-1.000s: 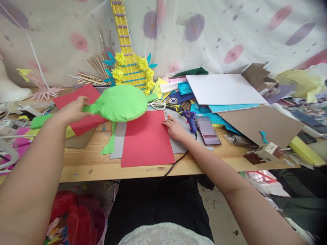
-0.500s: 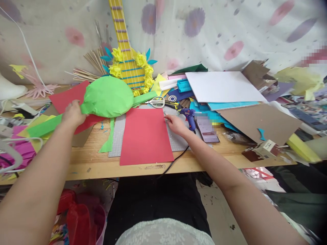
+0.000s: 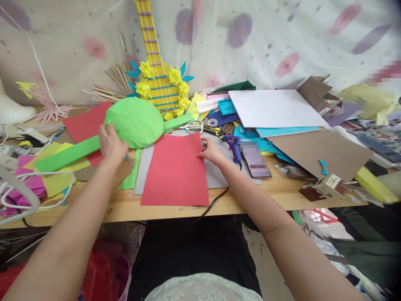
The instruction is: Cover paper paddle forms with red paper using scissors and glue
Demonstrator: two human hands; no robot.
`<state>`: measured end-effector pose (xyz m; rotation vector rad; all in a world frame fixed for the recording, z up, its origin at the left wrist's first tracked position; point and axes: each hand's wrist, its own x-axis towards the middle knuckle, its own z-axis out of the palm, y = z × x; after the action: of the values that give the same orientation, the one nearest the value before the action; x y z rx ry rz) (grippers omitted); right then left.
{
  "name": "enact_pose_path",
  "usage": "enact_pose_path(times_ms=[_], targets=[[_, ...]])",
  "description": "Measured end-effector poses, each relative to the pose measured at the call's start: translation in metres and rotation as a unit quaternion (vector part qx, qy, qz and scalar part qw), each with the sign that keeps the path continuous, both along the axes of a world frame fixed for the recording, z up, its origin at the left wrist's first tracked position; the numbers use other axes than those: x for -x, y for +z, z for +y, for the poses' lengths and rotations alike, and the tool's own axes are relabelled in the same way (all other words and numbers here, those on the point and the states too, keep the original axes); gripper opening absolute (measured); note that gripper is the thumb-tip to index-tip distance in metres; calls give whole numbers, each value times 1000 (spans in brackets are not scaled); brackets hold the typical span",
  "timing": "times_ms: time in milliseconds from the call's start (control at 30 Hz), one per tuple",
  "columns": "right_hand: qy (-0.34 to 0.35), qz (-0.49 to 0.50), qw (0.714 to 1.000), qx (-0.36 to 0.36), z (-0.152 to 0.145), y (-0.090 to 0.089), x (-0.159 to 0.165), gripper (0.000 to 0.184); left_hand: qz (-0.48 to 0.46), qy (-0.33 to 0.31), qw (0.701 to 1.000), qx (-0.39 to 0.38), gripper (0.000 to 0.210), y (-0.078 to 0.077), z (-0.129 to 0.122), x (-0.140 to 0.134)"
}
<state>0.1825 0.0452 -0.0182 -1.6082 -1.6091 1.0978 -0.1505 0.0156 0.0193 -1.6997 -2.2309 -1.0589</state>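
Note:
A sheet of red paper (image 3: 175, 175) lies in front of me, partly over a grey cutting mat (image 3: 216, 177). My right hand (image 3: 211, 151) pinches its upper right edge between thumb and fingers. To the left, a round piece covered in green paper (image 3: 138, 122) rests on the table, with a long green strip (image 3: 69, 154) running out to its left. My left hand (image 3: 112, 143) touches the lower left edge of that round piece, fingers apart. Scissors (image 3: 192, 126) and a blue glue gun (image 3: 233, 146) lie close to my right hand.
Behind stands a yellow paper guitar (image 3: 163, 90) with flowers. A phone (image 3: 255, 161), a white board (image 3: 275, 108) and a brown cardboard sheet (image 3: 326, 152) are on the right. Yellow paper (image 3: 59, 182) and a white cable (image 3: 70, 184) lie left. The table's front edge (image 3: 125, 215) is near me.
My left hand has moved right, from the green strip's joint to the round piece's edge, and its fingers have spread. The red paper's near edge has swung slightly left with my right hand on it.

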Motion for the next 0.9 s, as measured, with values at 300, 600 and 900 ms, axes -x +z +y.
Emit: enact_pose_path(times_ms=[300,600,900], targets=[[14,272,962,-20,-15,8,-44,44,-157,-132,975,-86,35,-32,9,-70],[-56,400,910,-98,-12,-12,-19,34,-420,-214,881,-33,49,-59,16,-96],[-82,152,981,-89,19,-10,6,21,-346,-123,926,-91,18,-47,4,-33]])
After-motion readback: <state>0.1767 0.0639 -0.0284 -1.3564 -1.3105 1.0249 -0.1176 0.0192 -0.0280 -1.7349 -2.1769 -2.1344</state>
